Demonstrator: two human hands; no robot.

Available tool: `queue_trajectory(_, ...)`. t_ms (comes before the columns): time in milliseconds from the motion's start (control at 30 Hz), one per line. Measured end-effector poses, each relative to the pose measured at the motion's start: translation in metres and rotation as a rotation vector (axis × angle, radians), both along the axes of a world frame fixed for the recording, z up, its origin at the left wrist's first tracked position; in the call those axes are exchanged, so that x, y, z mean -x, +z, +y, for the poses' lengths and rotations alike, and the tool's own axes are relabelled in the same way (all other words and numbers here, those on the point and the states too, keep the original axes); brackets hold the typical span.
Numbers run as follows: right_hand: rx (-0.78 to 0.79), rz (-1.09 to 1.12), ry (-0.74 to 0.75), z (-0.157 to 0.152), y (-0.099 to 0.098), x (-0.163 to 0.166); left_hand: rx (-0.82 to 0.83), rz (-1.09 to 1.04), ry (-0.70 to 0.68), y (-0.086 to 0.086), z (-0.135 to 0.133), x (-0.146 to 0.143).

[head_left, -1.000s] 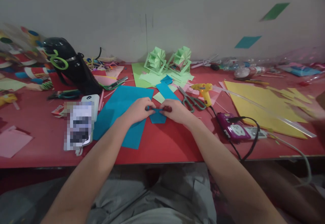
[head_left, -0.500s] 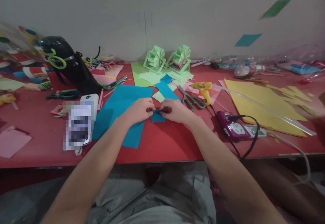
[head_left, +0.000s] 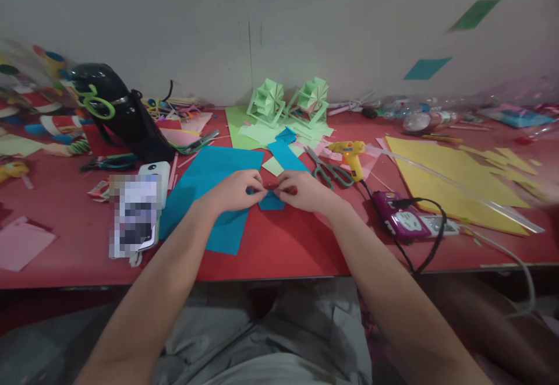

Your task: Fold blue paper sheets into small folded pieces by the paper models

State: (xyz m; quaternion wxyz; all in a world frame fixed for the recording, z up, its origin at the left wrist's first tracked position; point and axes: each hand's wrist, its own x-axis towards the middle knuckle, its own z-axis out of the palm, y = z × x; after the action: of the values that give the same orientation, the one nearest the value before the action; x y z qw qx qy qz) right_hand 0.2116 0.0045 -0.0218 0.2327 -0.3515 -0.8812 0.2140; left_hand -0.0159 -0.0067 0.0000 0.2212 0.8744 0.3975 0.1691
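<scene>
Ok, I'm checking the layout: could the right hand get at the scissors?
Probably yes: the scissors lie close beyond the right hand with nothing visibly standing between, though that hand pinches the small blue paper.

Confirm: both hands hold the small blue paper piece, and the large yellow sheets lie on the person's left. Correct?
Not quite: the head view shows the large yellow sheets on the person's right, not left. The left hand and right hand do both hold the small blue paper piece.
</scene>
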Motion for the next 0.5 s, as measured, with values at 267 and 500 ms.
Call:
queue_trajectory(267, 0.091, -0.007, -0.105, -0.0007, 0.0, 0.0051, 0.038, 0.008, 0.148, -0.0091, 0.0037, -0.0071)
queue_trajectory(500, 0.168, -0.03, -0.155, -0.0055, 0.0067, 0.008, 0.054, 0.047, 0.166, -0.0084, 0.0019, -0.0083)
